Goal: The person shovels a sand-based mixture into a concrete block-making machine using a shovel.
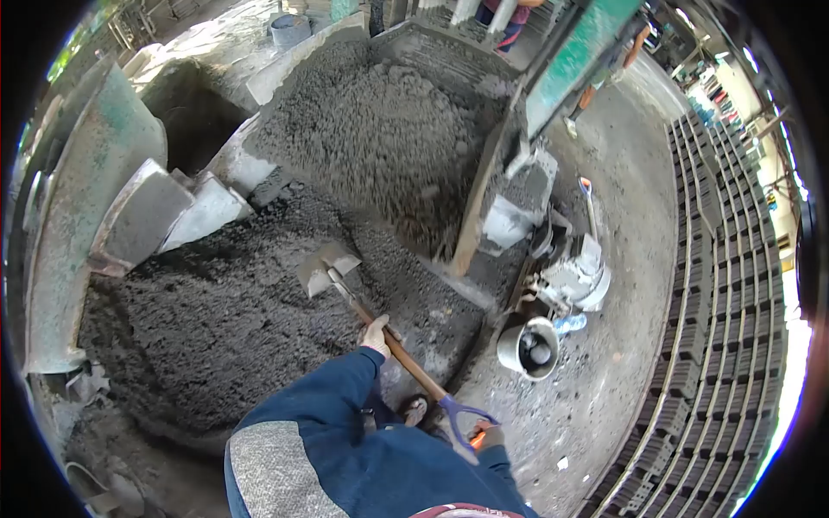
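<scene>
A shovel with a wooden shaft (414,369) slants across the front of the body. My left hand (376,335) is wrapped round the shaft near the blade. My right hand (489,433) holds the purple and orange D-shaped handle (466,416) at the other end. The metal blade (328,266) rests over dark, damp mix (224,319) on the ground, with no load visible on it. Beyond the blade, a large heap of grey mix (371,129) lies in a bin with raised side boards.
A bucket (528,349) and a machine with a motor (570,276) stand on the right. Behind them lies another shovel (590,207). Racks of dark blocks (717,285) line the far right. Metal panels (95,190) stand at left. Parts of other people show at the top.
</scene>
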Available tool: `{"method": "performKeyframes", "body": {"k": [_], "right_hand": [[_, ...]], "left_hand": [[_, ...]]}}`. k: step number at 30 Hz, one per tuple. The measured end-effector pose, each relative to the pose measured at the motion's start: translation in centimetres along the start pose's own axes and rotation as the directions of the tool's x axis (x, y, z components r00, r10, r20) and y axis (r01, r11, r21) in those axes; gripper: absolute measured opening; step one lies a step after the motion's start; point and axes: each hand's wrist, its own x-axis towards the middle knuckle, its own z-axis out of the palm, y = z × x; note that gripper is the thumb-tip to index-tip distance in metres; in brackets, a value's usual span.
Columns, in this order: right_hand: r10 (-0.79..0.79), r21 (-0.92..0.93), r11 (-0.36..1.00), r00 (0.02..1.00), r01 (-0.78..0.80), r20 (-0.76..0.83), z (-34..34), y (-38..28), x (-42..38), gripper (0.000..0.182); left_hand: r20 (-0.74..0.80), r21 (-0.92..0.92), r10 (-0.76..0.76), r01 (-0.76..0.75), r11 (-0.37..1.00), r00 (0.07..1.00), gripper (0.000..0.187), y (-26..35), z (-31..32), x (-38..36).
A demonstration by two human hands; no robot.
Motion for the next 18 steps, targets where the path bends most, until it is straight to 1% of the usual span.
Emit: {"method": "performKeyframes", "body": {"k": [1,2,3,4,5,6,7,10,11,12,13,14,15,16,17,18], "right_hand": [[-0.052,-0.036,0.998,0.998,0.051,-0.031,0.9,0.1,2.1,0.007],[-0.023,0.105,0.994,0.999,0.021,0.022,4.9,-0.4,2.7,0.003],[-0.003,0.253,0.967,0.996,-0.019,0.084,11.6,-1.1,2.5,0.006],[-0.002,0.268,0.963,0.997,-0.017,0.073,19.4,-2.8,1.2,0.007],[-0.002,0.286,0.958,0.998,-0.016,0.064,26.2,-4.4,0.8,0.008],[-0.023,0.218,0.976,0.997,0.005,0.080,30.0,-5.2,3.0,0.012],[-0.047,0.149,0.988,0.994,0.032,0.098,32.3,-5.3,6.6,0.017],[-0.048,0.164,0.986,0.921,-0.017,0.386,43.2,-5.4,16.0,0.048],[-0.058,0.151,0.989,0.901,-0.009,0.430,45.4,-5.1,19.2,0.043],[-0.105,0.087,0.993,0.898,0.075,0.428,46.3,-4.0,22.3,0.038],[-0.220,-0.057,0.963,0.890,0.264,0.399,45.8,-1.8,26.1,0.034],[-0.419,-0.274,0.794,0.815,0.543,0.401,43.1,2.0,31.7,0.030],[-0.200,-0.204,0.947,0.953,0.248,0.228,43.4,-0.5,24.8,0.028],[0.038,-0.026,0.999,0.999,-0.037,0.033,44.3,-3.8,16.3,0.026],[0.072,0.055,0.996,0.996,-0.075,0.049,40.8,-3.1,16.7,0.026],[0.096,0.130,0.986,0.992,-0.105,0.078,37.5,-1.3,18.0,0.027]], "left_hand": [[0.063,-0.003,-0.019,0.019,1.000,0.998,0.016,1.9,2.2,1.5],[0.122,0.000,-0.035,0.035,0.999,0.992,0.016,4.2,3.9,3.1],[0.181,0.015,-0.046,0.044,0.999,0.982,0.015,6.8,5.2,4.8],[0.235,0.050,-0.043,0.032,0.998,0.971,0.015,9.1,6.4,7.1],[0.209,0.091,-0.024,0.005,0.996,0.978,0.016,11.7,8.2,8.4],[0.186,0.133,0.000,-0.025,0.991,0.983,0.017,13.9,10.1,9.2],[0.163,0.175,0.023,-0.052,0.983,0.986,0.018,16.1,11.9,10.0],[0.085,0.297,0.031,-0.055,0.953,0.996,0.021,21.4,13.9,14.5],[0.067,0.345,0.011,-0.034,0.938,0.998,0.022,22.4,13.6,15.8],[0.054,0.397,-0.012,-0.011,0.918,0.998,0.023,23.0,13.4,16.8],[0.038,0.450,-0.033,0.013,0.893,0.999,0.024,23.2,13.2,17.6],[0.037,0.549,-0.047,0.019,0.835,0.998,0.026,22.7,13.0,17.8],[0.041,0.654,-0.058,0.017,0.756,0.997,0.028,21.3,12.3,18.1],[0.111,0.851,-0.044,-0.072,0.519,0.993,0.029,19.5,11.8,17.8],[0.298,0.946,-0.016,-0.297,-0.132,0.954,0.031,17.8,11.2,16.8],[0.461,0.653,-0.061,-0.386,-0.652,0.885,0.033,15.6,10.8,15.1]]}}
